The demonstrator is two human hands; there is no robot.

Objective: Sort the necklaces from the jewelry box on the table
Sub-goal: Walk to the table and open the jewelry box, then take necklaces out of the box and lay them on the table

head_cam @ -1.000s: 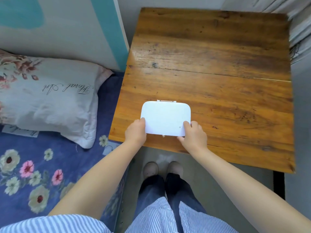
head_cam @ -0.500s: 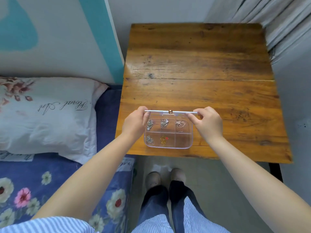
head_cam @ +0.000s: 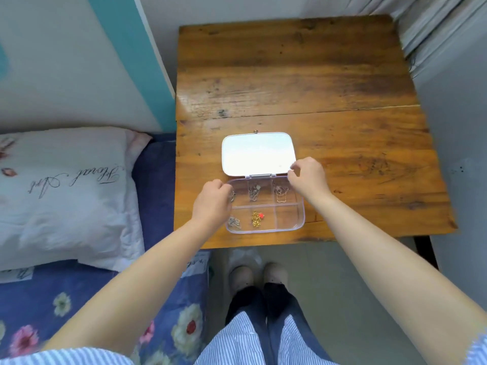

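A clear jewelry box (head_cam: 302,216) with several compartments sits open near the front edge of the wooden table (head_cam: 316,83). Its white lid (head_cam: 258,154) lies flat behind it. Silver necklaces lie in the far-middle (head_cam: 253,193), far-right (head_cam: 282,194) and near-left (head_cam: 234,222) compartments. A gold necklace with a red piece (head_cam: 256,218) is in the near-middle one. My left hand (head_cam: 210,204) curls over the box's left rim, fingertips at a silver necklace (head_cam: 232,195); I cannot tell if it grips it. My right hand (head_cam: 307,177) pinches the lid's near-right corner.
A bed with a blue floral sheet (head_cam: 158,180) and a white pillow (head_cam: 66,185) presses against the table's left side. A wall stands behind, and a curtain (head_cam: 437,27) hangs at the far right. My feet (head_cam: 258,277) are on the floor under the table's front edge.
The lid went from shut to standing upright to lying flat on the table behind the box. My left hand left the lid and dropped to the box's left rim.
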